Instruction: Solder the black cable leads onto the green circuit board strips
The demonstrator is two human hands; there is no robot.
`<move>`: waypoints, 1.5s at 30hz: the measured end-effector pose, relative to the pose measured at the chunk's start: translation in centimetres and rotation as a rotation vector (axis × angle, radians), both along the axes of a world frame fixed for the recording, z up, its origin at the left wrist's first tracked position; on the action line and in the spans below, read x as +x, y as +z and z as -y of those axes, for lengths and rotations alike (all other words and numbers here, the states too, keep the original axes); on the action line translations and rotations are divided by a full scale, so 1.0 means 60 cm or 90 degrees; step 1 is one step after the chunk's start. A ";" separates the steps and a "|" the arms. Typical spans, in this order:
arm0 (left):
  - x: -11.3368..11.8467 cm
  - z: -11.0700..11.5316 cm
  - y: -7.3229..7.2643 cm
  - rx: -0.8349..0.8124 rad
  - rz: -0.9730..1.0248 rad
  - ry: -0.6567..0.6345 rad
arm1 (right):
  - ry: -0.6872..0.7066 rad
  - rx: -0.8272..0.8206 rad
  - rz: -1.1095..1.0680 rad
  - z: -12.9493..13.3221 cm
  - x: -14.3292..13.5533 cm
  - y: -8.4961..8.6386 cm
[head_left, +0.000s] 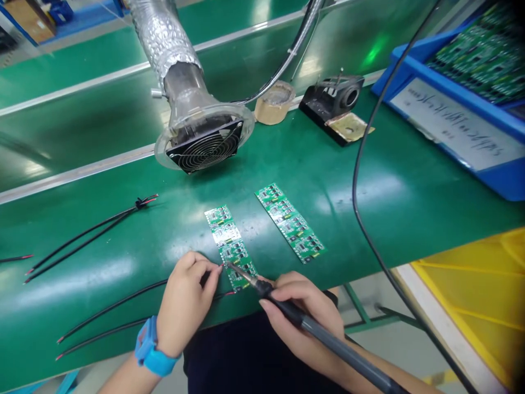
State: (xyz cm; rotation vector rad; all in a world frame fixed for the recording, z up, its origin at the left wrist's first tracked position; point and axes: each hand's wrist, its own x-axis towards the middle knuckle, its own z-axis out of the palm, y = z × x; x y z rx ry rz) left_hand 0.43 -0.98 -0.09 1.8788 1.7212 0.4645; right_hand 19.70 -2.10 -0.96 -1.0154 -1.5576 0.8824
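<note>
Your workpiece is a slim, rectangular green circuit-board strip (234,251) lying flat on the glossy green desk (340,186), just ahead of your hands, its long axis slanting from upper left to lower right. Its face carries repeated sections of small black chips, pale printed markings and small yellow components; pale pads line its left edge, and glare whitens part of its far half. The grip of your left hand (186,301) is narrowed to a thumb-and-finger pinch on the reddish end of a thin, black-jacketed cable (159,283), set at the strip's left edge. The grip of your right hand (307,306) is closed around a dark, pen-shaped soldering iron (336,342). Its tapered metal tip extends over the strip, close to the pinched end; you cannot tell from this angle whether it makes contact. A matching green circuit-board panel (290,223) lies to the right, apart from your workpiece and at a similar slant. Beyond both, a clear, flared extractor hood (205,137) with a round wire fan guard overhangs the desk.
</note>
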 end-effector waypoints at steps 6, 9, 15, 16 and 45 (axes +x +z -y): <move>-0.008 0.007 -0.010 0.068 0.013 -0.034 | 0.051 0.031 -0.035 0.003 0.000 -0.013; -0.011 0.009 -0.015 0.114 -0.002 -0.054 | 0.056 0.060 0.003 0.004 -0.001 -0.014; -0.002 0.013 -0.010 0.137 -0.053 -0.046 | 0.053 0.064 0.055 0.004 -0.004 -0.011; 0.000 0.014 -0.009 0.139 -0.058 -0.041 | 0.053 0.066 0.060 0.005 -0.004 -0.011; -0.041 0.014 0.032 0.079 -0.091 -0.090 | 0.078 0.040 0.018 0.017 0.033 -0.007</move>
